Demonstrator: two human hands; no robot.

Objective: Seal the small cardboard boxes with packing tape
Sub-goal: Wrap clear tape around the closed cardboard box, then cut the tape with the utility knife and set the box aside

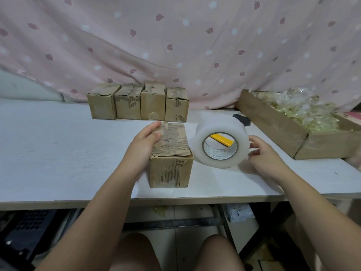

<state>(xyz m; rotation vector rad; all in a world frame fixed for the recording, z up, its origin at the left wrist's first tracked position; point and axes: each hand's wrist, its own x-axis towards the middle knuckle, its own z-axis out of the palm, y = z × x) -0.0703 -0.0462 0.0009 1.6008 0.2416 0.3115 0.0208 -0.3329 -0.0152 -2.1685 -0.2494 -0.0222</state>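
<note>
A small worn cardboard box (172,163) stands near the front edge of the white table (58,153), its torn top flaps closed. My left hand (145,140) grips the box's top left side, thumb on the flaps. Right beside the box, a wide roll of clear packing tape (218,145) stands on its edge, tilted toward me. My right hand (263,155) touches the roll's right side with its fingertips. A yellow object (221,139) shows through the roll's core.
Several more small cardboard boxes (137,103) stand in a row at the back of the table. A long open carton (273,124) of crinkly yellow wrappers lies at the right. A pink patterned cloth (175,45) hangs behind. A dark object (242,119) lies behind the roll.
</note>
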